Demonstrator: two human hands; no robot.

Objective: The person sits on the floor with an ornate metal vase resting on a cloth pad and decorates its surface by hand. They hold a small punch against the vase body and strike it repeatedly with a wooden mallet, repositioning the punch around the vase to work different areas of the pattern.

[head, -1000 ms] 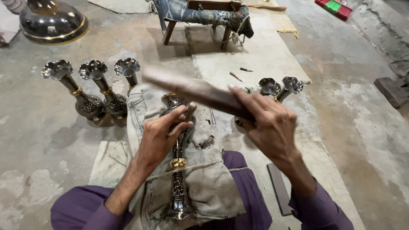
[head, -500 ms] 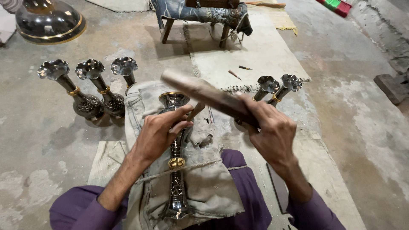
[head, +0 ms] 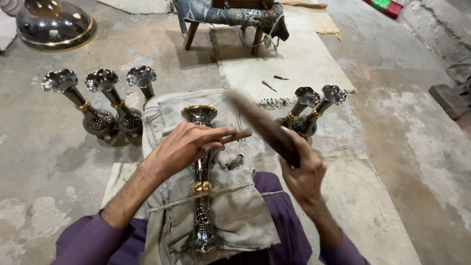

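Metal vase (head: 200, 162): dark engraved body, gold rim on the flared mouth, gold band at the neck. Lies lengthwise down the middle of the grey cloth (head: 235, 216) over the lap, mouth pointing away. Small punch tool (head: 236, 136): pale handle, tilted, tip against the vase's upper neck. Dark wooden mallet (head: 262, 127): raised above the cloth's right edge, motion-blurred, shape probably a flat bar.
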